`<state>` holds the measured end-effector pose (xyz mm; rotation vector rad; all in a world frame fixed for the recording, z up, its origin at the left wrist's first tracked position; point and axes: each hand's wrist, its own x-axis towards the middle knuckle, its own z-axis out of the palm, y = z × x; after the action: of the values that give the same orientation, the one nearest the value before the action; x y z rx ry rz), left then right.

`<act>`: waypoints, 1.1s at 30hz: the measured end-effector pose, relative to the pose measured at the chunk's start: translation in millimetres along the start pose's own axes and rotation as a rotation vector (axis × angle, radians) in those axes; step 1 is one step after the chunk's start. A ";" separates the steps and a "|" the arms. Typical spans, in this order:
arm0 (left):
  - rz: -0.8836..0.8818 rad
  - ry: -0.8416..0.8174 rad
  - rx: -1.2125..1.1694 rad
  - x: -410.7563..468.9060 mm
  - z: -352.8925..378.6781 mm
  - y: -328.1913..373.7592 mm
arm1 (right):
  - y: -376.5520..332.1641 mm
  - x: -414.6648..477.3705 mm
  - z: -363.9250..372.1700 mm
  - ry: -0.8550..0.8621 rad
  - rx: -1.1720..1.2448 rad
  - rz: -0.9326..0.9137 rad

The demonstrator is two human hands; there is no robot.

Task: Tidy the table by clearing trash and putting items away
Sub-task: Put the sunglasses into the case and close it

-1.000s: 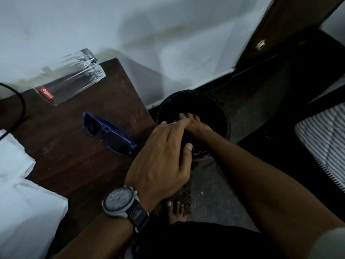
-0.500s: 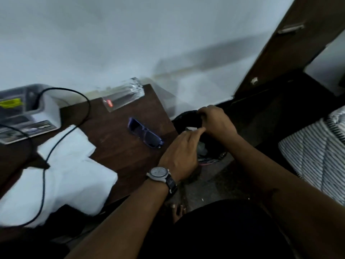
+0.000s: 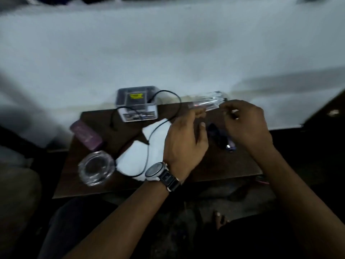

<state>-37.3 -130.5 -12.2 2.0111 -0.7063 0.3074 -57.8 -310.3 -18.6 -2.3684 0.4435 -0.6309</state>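
Note:
Both hands hover over the right part of the dark wooden table [image 3: 214,165]. My left hand [image 3: 186,141], with a watch on its wrist, has loosely bent fingers whose tips reach near a clear plastic case [image 3: 209,101] at the table's back edge. My right hand [image 3: 246,126] is beside it with loosely curled fingers close to the case's right end. I see nothing in either hand, though the view is blurred. Blue sunglasses [image 3: 219,135] lie between the hands, partly hidden. A white crumpled paper [image 3: 141,157] lies left of my left hand.
A black cable [image 3: 168,94] loops over the paper to a white box [image 3: 138,113] at the back. A purple case [image 3: 86,136] and a glass ashtray [image 3: 96,168] sit at the table's left. A white wall stands behind. My bare foot [image 3: 220,219] is on the floor.
Both hands have left the black bin on the floor at the right and moved up over the table. My view swung left, so the bin is out of sight.

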 end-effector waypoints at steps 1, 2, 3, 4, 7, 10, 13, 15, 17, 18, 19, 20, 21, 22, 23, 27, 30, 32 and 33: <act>-0.006 0.030 0.010 -2.3 -19.5 -8.8 | -10.4 -2.2 10.9 -0.022 0.026 0.007; -0.019 0.067 0.026 -4.4 -39.2 -18.1 | -18.6 -5.3 20.9 -0.038 0.043 0.011; -0.047 0.110 0.055 -6.6 -58.5 -28.8 | -25.2 -9.1 30.3 -0.046 0.048 0.003; -0.086 0.153 0.091 -8.5 -77.6 -40.5 | -29.9 -12.3 39.1 -0.051 0.041 -0.014; -0.242 0.213 0.134 -11.9 -122.7 -75.9 | -36.6 -15.3 59.2 -0.123 0.048 -0.020; -0.348 0.205 0.154 -11.7 -149.5 -98.4 | -49.2 -13.0 75.3 -0.180 0.074 -0.027; -0.351 0.202 0.185 -7.8 -165.5 -109.2 | -66.4 -11.8 88.9 -0.205 0.022 -0.074; -0.339 0.210 0.218 -2.4 -174.8 -116.4 | -76.7 -10.4 95.9 -0.250 0.051 -0.057; -0.338 0.229 0.240 3.4 -185.0 -126.0 | -87.5 -9.1 102.3 -0.277 0.097 -0.030; -0.358 0.242 0.235 5.8 -190.5 -131.5 | -92.7 -8.9 105.4 -0.275 0.114 -0.029; -0.388 0.256 0.224 7.4 -196.1 -137.2 | -97.7 -9.2 109.0 -0.273 0.125 -0.036; -0.422 0.271 0.213 7.9 -201.1 -142.4 | -103.1 -10.4 112.4 -0.274 0.130 -0.055; -0.457 0.291 0.207 7.7 -206.3 -147.8 | -110.1 -11.8 118.1 -0.280 0.130 -0.084; -0.492 0.311 0.202 6.8 -210.8 -152.7 | -118.6 -13.5 125.6 -0.292 0.134 -0.123; -0.521 0.323 0.205 5.1 -214.7 -157.2 | -128.6 -15.0 135.7 -0.312 0.143 -0.167; -0.573 0.311 0.314 -2.2 -225.3 -163.4 | -181.8 -14.3 191.5 -0.463 0.102 -0.354; -0.654 0.269 0.358 -7.5 -233.4 -168.7 | -219.4 -12.7 236.2 -0.580 0.005 -0.438; -0.713 0.202 0.370 -11.4 -237.7 -174.0 | -233.8 -15.3 260.8 -0.641 -0.077 -0.470; -0.731 0.166 0.373 -12.8 -239.0 -175.6 | -237.3 -17.0 271.0 -0.677 -0.113 -0.467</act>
<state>72.9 145.1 -18.6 2.4053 0.2302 0.1679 110.2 6.9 -52.5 -2.6194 -0.3873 0.0370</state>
